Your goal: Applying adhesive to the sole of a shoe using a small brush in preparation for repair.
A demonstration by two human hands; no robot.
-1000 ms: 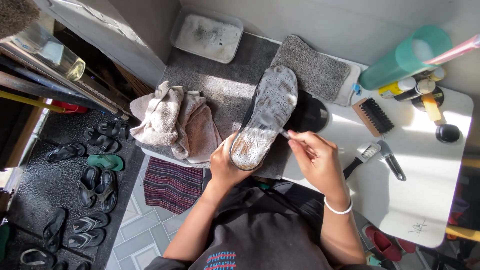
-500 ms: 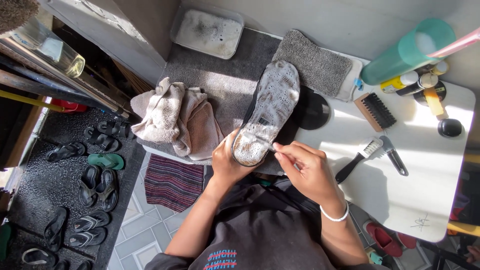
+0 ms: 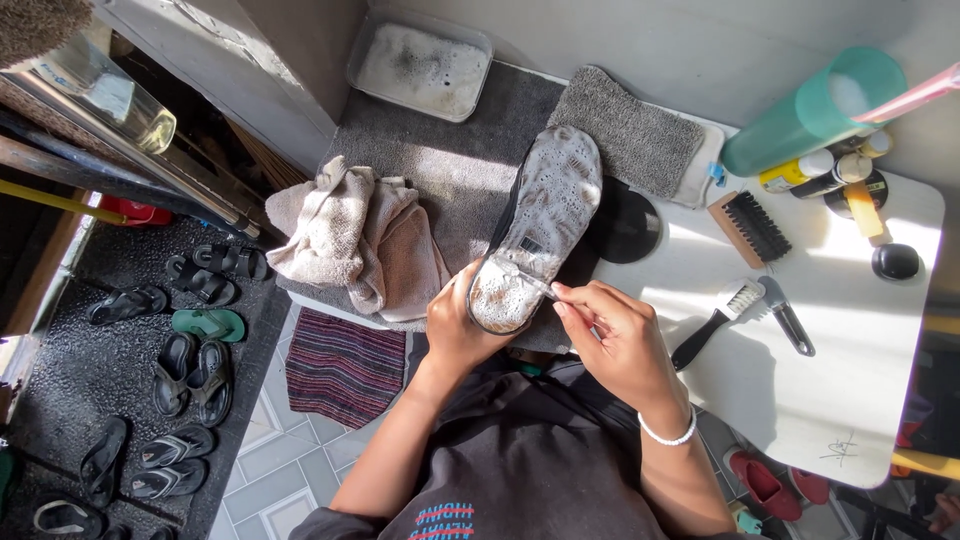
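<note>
Over the grey mat [image 3: 450, 170], left hand [image 3: 455, 325] grasps the upturned shoe [image 3: 535, 235] at its heel. Right hand [image 3: 615, 335] pinches a thin tool [image 3: 530, 283] against the soapy sole. Brushes [image 3: 735, 300] lie on the white bench [image 3: 850, 370].

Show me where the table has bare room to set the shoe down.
Bare white tabletop lies right of the right hand, below the two brushes. Crowded: bottles at the far right corner, towels left of the shoe that the left hand grips.

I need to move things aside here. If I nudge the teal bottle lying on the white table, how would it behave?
The teal bottle lies on its side, so it would probably roll. Small bottles crowd beside it and might get knocked. It looks like light plastic.
</note>
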